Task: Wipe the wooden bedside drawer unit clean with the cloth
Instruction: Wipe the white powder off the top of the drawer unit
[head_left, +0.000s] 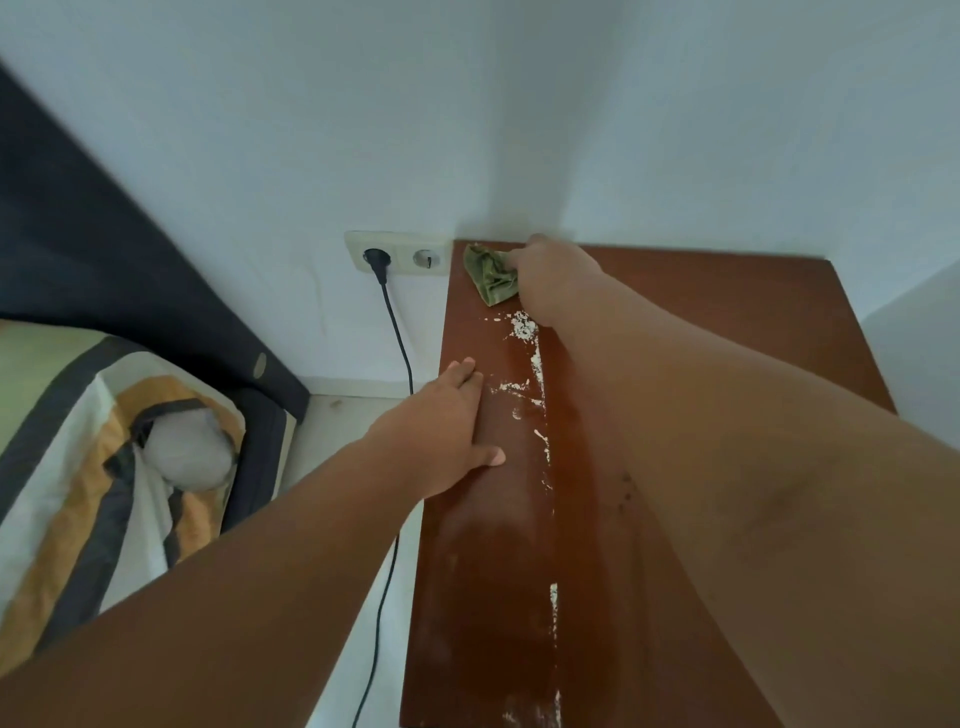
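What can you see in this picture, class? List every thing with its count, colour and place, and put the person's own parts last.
drawer unit: 1, reddish-brown wood, right of centre, against the wall
flecks: a scattered trail, white, down the middle of the unit's top
cloth: 1, green, crumpled, far left corner of the top
socket: 1 double, cream, on the wall left of the unit
cable: 1, black, plugged into the socket's left outlet, hanging down
bed cover: 1, white, orange and dark stripes, lower left
panel: 1, navy, upper left
wall: white, behind everything
left hand: flat on the top's left edge
right hand: grips the cloth
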